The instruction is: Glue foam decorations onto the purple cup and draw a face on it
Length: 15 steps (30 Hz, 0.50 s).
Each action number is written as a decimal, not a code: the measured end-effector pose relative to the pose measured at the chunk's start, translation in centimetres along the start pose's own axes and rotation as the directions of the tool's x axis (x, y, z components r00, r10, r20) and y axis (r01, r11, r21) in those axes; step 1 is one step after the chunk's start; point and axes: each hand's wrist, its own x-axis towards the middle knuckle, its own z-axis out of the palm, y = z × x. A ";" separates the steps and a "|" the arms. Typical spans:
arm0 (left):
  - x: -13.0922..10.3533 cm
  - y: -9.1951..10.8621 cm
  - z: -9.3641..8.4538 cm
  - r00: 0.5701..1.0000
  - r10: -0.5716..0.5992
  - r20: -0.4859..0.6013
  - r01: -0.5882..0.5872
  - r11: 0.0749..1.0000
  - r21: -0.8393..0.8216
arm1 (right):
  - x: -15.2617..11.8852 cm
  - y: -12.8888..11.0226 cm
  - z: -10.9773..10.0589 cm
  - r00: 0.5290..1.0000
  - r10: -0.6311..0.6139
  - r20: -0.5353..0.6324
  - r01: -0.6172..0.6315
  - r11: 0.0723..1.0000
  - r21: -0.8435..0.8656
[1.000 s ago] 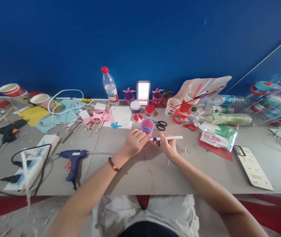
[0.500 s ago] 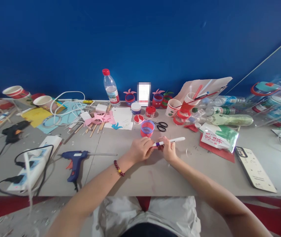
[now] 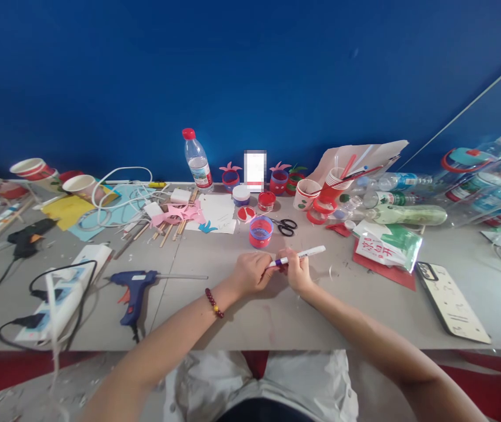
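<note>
Between both hands' closed grips, left hand and right hand, the marker lies slanting up-right.

Craft workshop, glue gun, scissors, paper cups

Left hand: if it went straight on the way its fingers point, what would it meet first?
The left hand points right, toward the right hand gripping the white marker; it would likely meet that hand first.

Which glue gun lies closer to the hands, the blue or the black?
The blue glue gun, lying just left of the left hand; the black glue gun sits much farther left, near the table's left end.
</note>
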 end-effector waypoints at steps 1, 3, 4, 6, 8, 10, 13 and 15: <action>0.0 0.0 0.0 1.000 0.002 0.004 -0.002 1.000 0.000 | -0.1 0.0 0.1 1.000 -0.005 0.004 0.005 1.000 0.004; -0.1 0.1 0.0 1.000 0.003 0.015 -0.003 1.000 -0.001 | -0.2 -0.1 0.2 1.000 -0.007 0.008 0.007 1.000 0.007; -0.1 0.1 0.0 1.000 0.000 0.020 0.000 1.000 -0.003 | -0.3 -0.1 0.2 1.000 -0.006 0.006 0.006 1.000 0.005; -0.2 0.2 0.1 1.000 -0.008 0.027 0.008 1.000 -0.008 | -0.4 0.0 0.3 1.000 -0.003 0.001 0.003 1.000 0.003; -0.2 0.1 0.2 1.000 -0.011 0.018 0.011 1.000 -0.013 | -0.3 0.2 0.3 1.000 -0.003 0.004 0.003 1.000 0.005; -0.1 -0.2 0.3 1.000 -0.013 0.002 0.013 1.000 -0.010 | -0.2 0.5 0.3 1.000 -0.008 0.009 0.008 1.000 -0.001; -0.3 -1.3 0.5 0.999 -0.006 -0.039 0.007 1.000 0.007 | 0.1 0.7 0.1 0.996 -0.057 0.070 0.061 0.997 -0.052; -0.4 -2.1 0.4 0.998 0.015 -0.068 -0.015 1.000 0.013 | 0.1 0.4 0.0 0.981 -0.111 0.159 0.127 0.987 -0.100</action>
